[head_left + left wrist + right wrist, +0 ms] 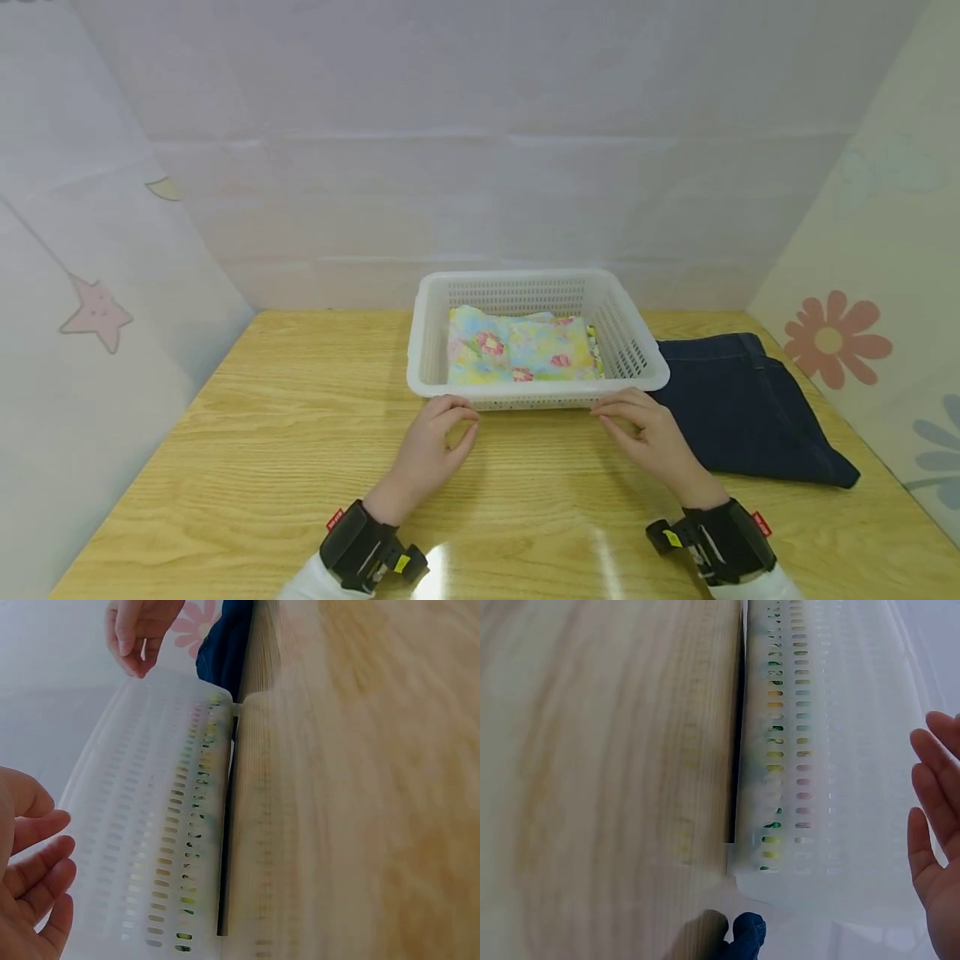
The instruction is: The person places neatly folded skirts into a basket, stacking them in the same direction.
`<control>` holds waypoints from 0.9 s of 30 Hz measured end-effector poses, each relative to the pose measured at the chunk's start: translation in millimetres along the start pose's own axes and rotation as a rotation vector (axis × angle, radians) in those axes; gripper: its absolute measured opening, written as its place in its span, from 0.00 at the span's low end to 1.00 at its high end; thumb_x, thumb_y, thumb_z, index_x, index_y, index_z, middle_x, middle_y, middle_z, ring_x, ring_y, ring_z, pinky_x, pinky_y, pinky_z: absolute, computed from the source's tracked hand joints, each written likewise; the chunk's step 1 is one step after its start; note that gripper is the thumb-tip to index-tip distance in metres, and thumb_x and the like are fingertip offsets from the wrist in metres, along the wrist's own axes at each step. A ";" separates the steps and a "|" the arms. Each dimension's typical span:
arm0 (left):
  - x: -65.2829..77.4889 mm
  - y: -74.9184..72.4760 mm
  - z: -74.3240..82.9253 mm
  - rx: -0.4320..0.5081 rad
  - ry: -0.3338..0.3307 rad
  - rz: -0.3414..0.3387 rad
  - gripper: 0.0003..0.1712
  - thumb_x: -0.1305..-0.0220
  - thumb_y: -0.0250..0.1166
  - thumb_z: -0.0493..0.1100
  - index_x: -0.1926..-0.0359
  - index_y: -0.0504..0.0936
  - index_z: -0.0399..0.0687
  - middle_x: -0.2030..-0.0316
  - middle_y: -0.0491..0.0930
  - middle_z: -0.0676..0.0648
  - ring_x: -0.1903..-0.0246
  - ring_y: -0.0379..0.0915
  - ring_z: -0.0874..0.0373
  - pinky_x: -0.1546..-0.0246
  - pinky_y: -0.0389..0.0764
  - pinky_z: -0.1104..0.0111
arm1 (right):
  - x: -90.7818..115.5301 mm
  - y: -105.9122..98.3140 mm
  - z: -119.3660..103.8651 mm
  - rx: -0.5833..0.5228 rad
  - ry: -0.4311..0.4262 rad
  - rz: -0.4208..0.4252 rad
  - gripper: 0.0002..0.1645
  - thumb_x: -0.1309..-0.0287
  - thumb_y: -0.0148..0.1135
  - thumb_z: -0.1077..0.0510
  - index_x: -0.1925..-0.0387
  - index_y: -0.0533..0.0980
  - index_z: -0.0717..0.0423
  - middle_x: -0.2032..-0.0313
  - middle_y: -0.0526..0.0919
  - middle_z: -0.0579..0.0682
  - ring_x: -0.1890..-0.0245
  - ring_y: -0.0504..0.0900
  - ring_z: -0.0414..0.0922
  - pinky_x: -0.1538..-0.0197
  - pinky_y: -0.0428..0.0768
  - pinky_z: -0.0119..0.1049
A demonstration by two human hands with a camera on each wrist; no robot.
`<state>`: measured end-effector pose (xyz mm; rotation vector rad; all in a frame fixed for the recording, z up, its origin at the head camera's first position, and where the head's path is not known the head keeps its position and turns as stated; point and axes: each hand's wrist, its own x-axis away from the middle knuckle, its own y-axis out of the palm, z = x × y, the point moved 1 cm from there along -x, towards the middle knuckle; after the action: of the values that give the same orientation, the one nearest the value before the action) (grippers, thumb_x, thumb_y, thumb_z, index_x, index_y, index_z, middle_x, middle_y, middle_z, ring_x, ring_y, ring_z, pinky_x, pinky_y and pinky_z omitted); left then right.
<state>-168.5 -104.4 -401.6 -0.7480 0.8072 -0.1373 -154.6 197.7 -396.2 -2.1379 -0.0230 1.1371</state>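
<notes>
Basket, white perforated plastic, sits on wooden table at mid-far edge, near the back wall. Inside: folded floral cloth, yellow/blue with red flowers, lying flat, filling most of the floor of the basket. Left hand just in front of the basket's near-left corner, fingers loosely curled, holding nothing; fingertips close to the near wall, contact not clear from head view. Left wrist view shows the same hand apart from the wall, fingers relaxed. Right hand mirrors it at the near-right corner, fingers relaxed and slightly bent, nothing gripped. Right wrist view: palm spread, facing the basket wall, small gap visible. Folded dark blue jeans lie on the table just right of the basket, partly tucked under its right rim side. Black wrist straps on both forearms, white sleeves below. Pale printed panels around the table: star at left, flower at right
</notes>
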 end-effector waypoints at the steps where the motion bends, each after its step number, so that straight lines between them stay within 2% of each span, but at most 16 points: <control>1: 0.2 0.4 -0.6 0.008 -0.022 -0.013 0.04 0.44 0.67 0.34 0.66 0.84 0.43 0.62 0.79 0.50 0.57 0.74 0.55 0.55 0.78 0.66 | 0.5 0.2 0.3 0.006 0.017 -0.017 0.20 0.61 0.67 0.78 0.68 0.83 0.54 0.65 0.83 0.49 0.60 0.78 0.41 0.50 0.70 0.17; 4: 1.7 1.7 -4.0 0.033 -0.118 -0.088 0.05 0.42 0.66 0.35 0.64 0.84 0.41 0.59 0.79 0.48 0.55 0.74 0.53 0.52 0.78 0.63 | 2.5 -0.7 1.8 0.021 0.117 -0.108 0.16 0.54 0.66 0.74 0.65 0.83 0.53 0.62 0.83 0.48 0.58 0.79 0.43 0.52 0.73 0.22; 9: 6.1 1.7 -12.2 0.038 -0.298 -0.264 0.14 0.39 0.63 0.39 0.54 0.80 0.36 0.52 0.77 0.40 0.50 0.74 0.46 0.49 0.76 0.55 | 7.4 -2.8 6.6 0.005 0.342 -0.392 0.11 0.39 0.59 0.63 0.56 0.80 0.58 0.54 0.81 0.53 0.52 0.78 0.53 0.52 0.78 0.43; 11: 7.5 1.2 -15.6 0.031 -0.334 -0.311 0.18 0.38 0.63 0.40 0.50 0.78 0.34 0.48 0.75 0.36 0.48 0.72 0.42 0.47 0.74 0.52 | 9.9 -3.1 9.3 -0.016 0.416 -0.478 0.13 0.37 0.57 0.60 0.53 0.79 0.61 0.51 0.79 0.56 0.50 0.77 0.56 0.51 0.78 0.48; 14: 8.3 0.9 -19.9 0.028 -0.366 -0.345 0.24 0.38 0.63 0.42 0.43 0.74 0.34 0.43 0.72 0.34 0.44 0.70 0.39 0.45 0.72 0.50 | 13.0 -2.6 12.7 -0.044 0.481 -0.533 0.16 0.35 0.56 0.57 0.51 0.77 0.62 0.49 0.77 0.59 0.47 0.75 0.60 0.50 0.77 0.53; 20: 8.3 3.3 -26.4 0.051 -0.411 -0.357 0.29 0.37 0.62 0.44 0.38 0.68 0.35 0.39 0.69 0.33 0.41 0.67 0.38 0.42 0.71 0.49 | 15.8 -1.3 15.7 -0.047 0.539 -0.598 0.20 0.36 0.57 0.55 0.48 0.76 0.63 0.46 0.76 0.61 0.45 0.73 0.61 0.47 0.74 0.54; 25: 8.7 1.5 -27.5 0.042 -0.405 -0.374 0.31 0.38 0.63 0.43 0.37 0.67 0.35 0.42 0.71 0.31 0.43 0.69 0.36 0.44 0.71 0.48 | 17.0 1.4 16.4 0.054 0.501 -0.637 0.21 0.44 0.64 0.59 0.49 0.77 0.65 0.47 0.75 0.66 0.45 0.72 0.65 0.46 0.72 0.58; 27: 9.7 0.3 -27.7 0.017 -0.401 -0.392 0.32 0.40 0.65 0.43 0.37 0.68 0.35 0.43 0.72 0.30 0.44 0.69 0.35 0.44 0.69 0.43 | 18.2 3.1 16.4 0.105 0.479 -0.634 0.22 0.48 0.67 0.59 0.51 0.78 0.64 0.47 0.75 0.67 0.46 0.71 0.67 0.46 0.71 0.60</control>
<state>-181.1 -123.3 -420.2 -0.8766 0.2728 -0.3330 -156.4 210.7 -417.1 -2.0332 -0.3829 0.2504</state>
